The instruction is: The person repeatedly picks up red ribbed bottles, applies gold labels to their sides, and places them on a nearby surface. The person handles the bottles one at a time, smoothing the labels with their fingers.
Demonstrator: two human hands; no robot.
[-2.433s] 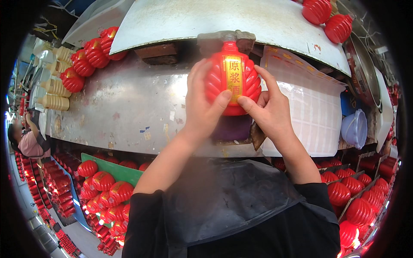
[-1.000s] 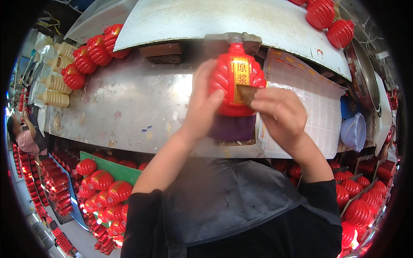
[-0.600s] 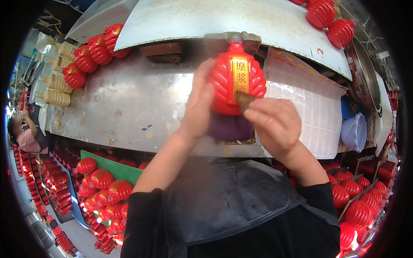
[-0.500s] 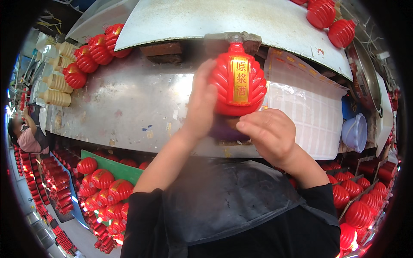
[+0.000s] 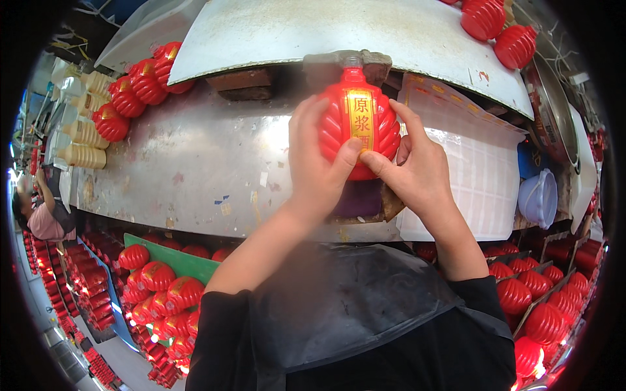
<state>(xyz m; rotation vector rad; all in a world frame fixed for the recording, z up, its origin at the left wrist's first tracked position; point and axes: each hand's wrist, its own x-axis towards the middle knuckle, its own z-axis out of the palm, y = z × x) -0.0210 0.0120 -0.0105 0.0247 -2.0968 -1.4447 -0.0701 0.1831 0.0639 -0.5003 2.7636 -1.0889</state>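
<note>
Bottle [image 5: 360,117] lies between 2 hands [image 5: 314,163] [image 5: 422,171], thumbs [image 5: 351,151] on its front.

Bottle [image 5: 381,116], centre: glossy red; label [image 5: 360,112], gold with dark characters. Sheet [image 5: 466,189], right: whitish, grid-patterned. Bucket [image 5: 538,201], right edge: pale violet. Board [image 5: 189,259], lower left: green. Apron [image 5: 352,306], lower centre: black.

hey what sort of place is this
Probably a bottle workshop or small factory: a marked metal bench, a red bottle with a gold label in hand, and many similar bottles nearby.
</note>
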